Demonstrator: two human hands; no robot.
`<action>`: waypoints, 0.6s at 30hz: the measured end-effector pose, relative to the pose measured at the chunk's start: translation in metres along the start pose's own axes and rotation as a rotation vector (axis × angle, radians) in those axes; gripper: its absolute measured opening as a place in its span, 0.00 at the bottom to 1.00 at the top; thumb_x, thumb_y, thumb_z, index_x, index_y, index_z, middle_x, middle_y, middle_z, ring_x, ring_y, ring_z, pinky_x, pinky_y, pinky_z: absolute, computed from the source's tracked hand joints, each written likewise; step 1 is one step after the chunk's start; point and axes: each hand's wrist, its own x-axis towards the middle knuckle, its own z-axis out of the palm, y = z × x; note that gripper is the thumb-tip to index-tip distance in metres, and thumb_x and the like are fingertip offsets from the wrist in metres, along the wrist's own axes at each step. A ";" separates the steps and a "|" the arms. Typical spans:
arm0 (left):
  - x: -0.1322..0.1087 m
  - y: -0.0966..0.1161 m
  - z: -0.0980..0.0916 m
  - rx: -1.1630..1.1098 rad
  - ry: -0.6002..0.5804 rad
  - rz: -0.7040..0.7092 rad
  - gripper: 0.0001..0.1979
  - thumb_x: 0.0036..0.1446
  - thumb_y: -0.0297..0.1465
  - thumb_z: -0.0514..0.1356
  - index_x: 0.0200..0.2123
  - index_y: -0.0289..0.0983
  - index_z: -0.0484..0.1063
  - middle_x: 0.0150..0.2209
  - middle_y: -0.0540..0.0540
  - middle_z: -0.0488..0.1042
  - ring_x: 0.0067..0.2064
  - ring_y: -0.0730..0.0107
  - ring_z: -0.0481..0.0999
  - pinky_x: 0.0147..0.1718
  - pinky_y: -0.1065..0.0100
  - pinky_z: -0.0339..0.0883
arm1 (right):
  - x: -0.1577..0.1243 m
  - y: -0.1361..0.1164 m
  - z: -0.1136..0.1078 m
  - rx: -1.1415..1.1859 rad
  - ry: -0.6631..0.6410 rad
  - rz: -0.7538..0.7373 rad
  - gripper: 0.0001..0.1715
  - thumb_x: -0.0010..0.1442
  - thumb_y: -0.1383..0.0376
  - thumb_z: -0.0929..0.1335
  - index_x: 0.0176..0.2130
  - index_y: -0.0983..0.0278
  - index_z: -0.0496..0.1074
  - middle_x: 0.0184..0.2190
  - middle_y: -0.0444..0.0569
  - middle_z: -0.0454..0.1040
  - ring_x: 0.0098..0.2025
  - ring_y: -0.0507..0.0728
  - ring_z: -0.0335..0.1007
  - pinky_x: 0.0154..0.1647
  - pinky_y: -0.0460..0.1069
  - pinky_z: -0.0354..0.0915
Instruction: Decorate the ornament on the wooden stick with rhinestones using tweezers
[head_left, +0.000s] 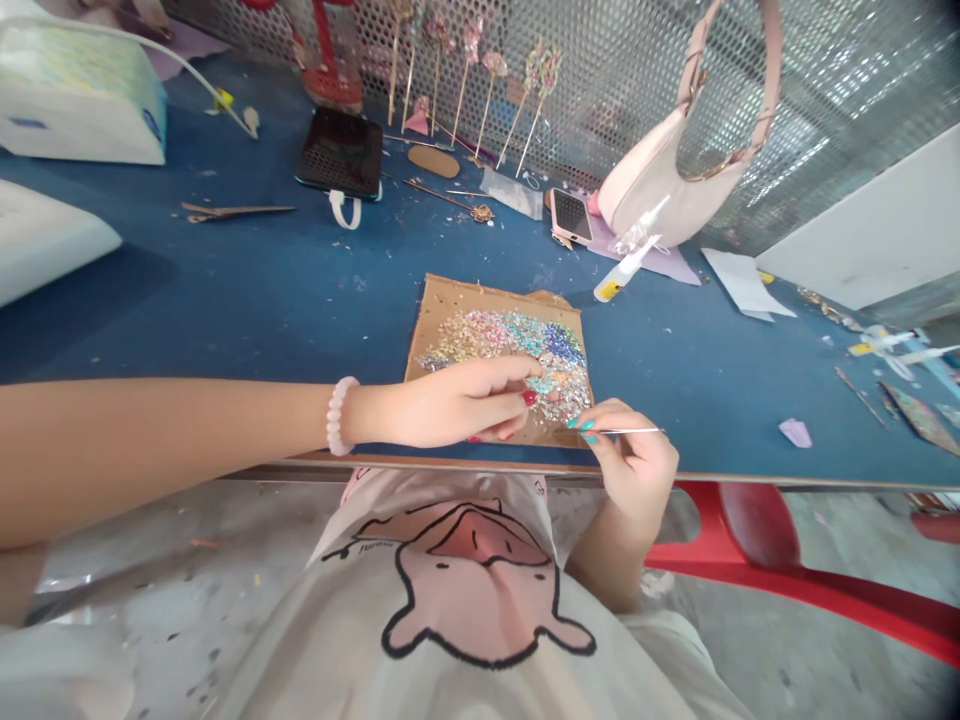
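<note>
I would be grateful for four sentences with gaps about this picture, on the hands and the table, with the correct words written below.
The hand that holds the thin metal tool is the person's ____ one.
The beaded bracelet is on the person's ____ wrist.
The board under the small gems is made of ____.
The tabletop is ____ in colour.

Missing words: right; left; cardboard; blue.

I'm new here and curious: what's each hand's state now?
Left hand: partly curled; can't tell whether it's holding anything.
Right hand: closed, holding a slender, straight, silvery tool.
</note>
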 end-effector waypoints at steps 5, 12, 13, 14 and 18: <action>0.000 0.000 0.000 -0.006 0.012 -0.021 0.10 0.65 0.19 0.46 0.32 0.37 0.57 0.23 0.57 0.61 0.22 0.79 0.57 0.21 0.76 0.54 | 0.000 0.000 0.000 0.018 0.007 0.000 0.12 0.58 0.76 0.70 0.36 0.60 0.74 0.30 0.45 0.76 0.33 0.54 0.72 0.35 0.50 0.67; 0.000 -0.001 0.001 -0.005 0.018 -0.026 0.10 0.67 0.21 0.47 0.32 0.37 0.57 0.24 0.56 0.61 0.22 0.79 0.57 0.21 0.76 0.54 | 0.000 -0.001 0.000 -0.039 0.010 0.035 0.10 0.58 0.75 0.70 0.36 0.60 0.74 0.31 0.45 0.77 0.35 0.55 0.73 0.34 0.50 0.67; 0.000 -0.001 0.001 -0.005 0.019 -0.027 0.10 0.67 0.21 0.47 0.32 0.37 0.57 0.24 0.56 0.61 0.22 0.79 0.57 0.21 0.77 0.54 | 0.000 -0.001 0.000 -0.043 0.007 0.039 0.10 0.58 0.75 0.70 0.36 0.60 0.74 0.31 0.45 0.77 0.35 0.54 0.73 0.34 0.50 0.67; 0.000 0.000 0.001 -0.005 0.020 -0.030 0.10 0.66 0.21 0.47 0.32 0.37 0.57 0.24 0.56 0.61 0.22 0.79 0.57 0.21 0.77 0.54 | 0.001 -0.001 0.000 -0.044 0.002 0.044 0.10 0.58 0.75 0.70 0.36 0.60 0.75 0.31 0.45 0.77 0.35 0.54 0.73 0.34 0.50 0.67; 0.000 0.001 0.001 -0.006 0.024 -0.034 0.10 0.66 0.20 0.47 0.32 0.37 0.57 0.24 0.56 0.61 0.22 0.79 0.57 0.21 0.77 0.55 | 0.000 -0.002 0.000 -0.040 -0.005 0.047 0.10 0.58 0.75 0.70 0.36 0.60 0.75 0.31 0.45 0.77 0.34 0.54 0.73 0.34 0.50 0.67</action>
